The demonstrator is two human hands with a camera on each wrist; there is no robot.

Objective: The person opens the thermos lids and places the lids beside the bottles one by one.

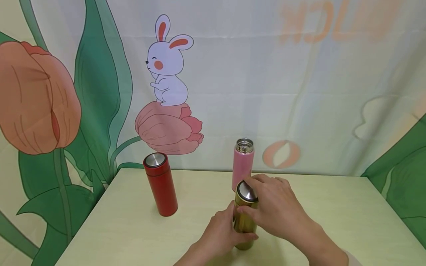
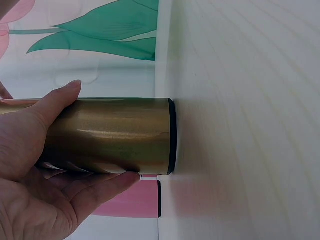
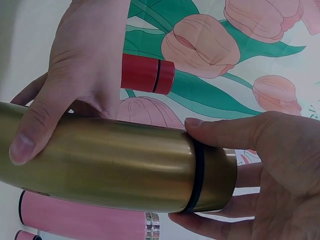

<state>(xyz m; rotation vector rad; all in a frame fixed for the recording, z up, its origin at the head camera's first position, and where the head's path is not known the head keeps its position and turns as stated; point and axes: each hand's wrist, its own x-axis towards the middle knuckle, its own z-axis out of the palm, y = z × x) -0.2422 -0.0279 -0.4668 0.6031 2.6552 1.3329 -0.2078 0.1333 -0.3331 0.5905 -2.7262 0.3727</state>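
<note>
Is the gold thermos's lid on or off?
On: the right hand holds the lid, which caps the gold thermos; I can't tell if it's tight.

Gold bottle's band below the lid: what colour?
Black; the band shows best in the right wrist view.

Between the red flask point(image 1: 162, 188) and the gold flask point(image 1: 245, 227) lies a wide bare strip of tabletop point(image 1: 196, 207), where a hand could pass. Beyond the right hand point(image 1: 279, 207), the surface is also free toward its right edge. The front way to the pink flask point(image 1: 242, 168) is obstructed — the gold flask stands before it, with the left hand point(image 1: 219, 232) round its body and the right hand round its top. From above, the pink flask's open mouth is accessible. Behind, the printed curtain point(image 1: 213, 122) closes the passage. A small pink piece point(image 3: 27, 235) — perhaps a cap, mostly cut off — occupies some place near the pink flask.
</note>
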